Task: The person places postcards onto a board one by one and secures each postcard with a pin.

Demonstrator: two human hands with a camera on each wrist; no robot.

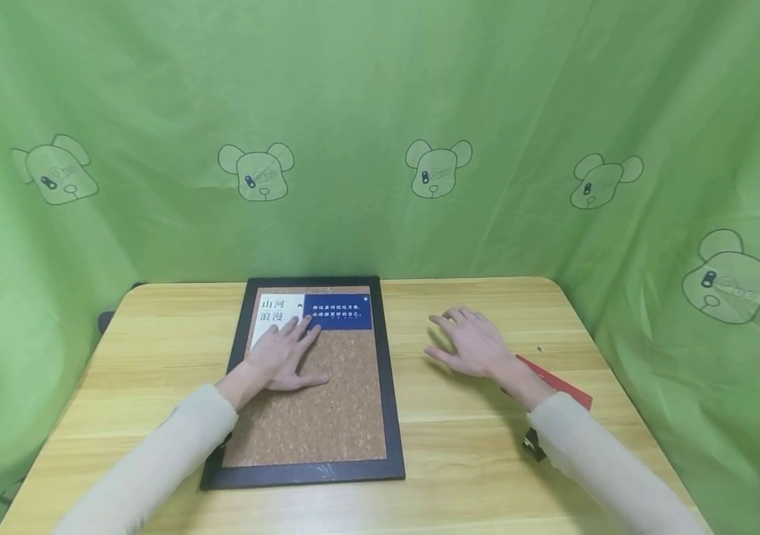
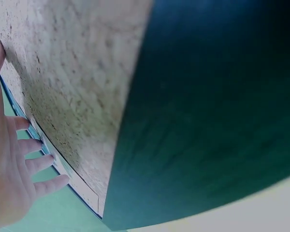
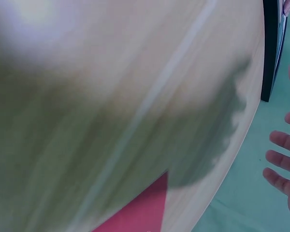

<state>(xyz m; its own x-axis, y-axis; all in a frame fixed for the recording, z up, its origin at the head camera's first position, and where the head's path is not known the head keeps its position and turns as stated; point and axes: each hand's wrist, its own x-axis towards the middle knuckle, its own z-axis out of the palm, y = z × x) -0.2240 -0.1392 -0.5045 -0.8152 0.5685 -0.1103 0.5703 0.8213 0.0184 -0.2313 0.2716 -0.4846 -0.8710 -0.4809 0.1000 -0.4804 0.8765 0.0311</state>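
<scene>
A black-framed cork board (image 1: 326, 416) lies on the table. At its top are a white card (image 1: 273, 308) with dark characters and a blue card (image 1: 342, 312) with white characters, side by side. My left hand (image 1: 284, 360) is spread over the board, its fingertips at the lower part of the cards and its thumb over bare cork. In the left wrist view that hand (image 2: 12, 164) shows its fingers apart and holding nothing. My right hand (image 1: 473, 343) hovers over the table right of the board, fingers loosely extended, nothing held; its shadow falls on the wood in the right wrist view.
A red flat piece (image 1: 563, 385) lies partly under my right forearm. Beside the sleeve a small black object (image 1: 533, 444) is mostly hidden. One tiny light-coloured item (image 1: 540, 348) sits on the wooden table (image 1: 466, 475). Green curtains (image 1: 353, 89) enclose the back and sides.
</scene>
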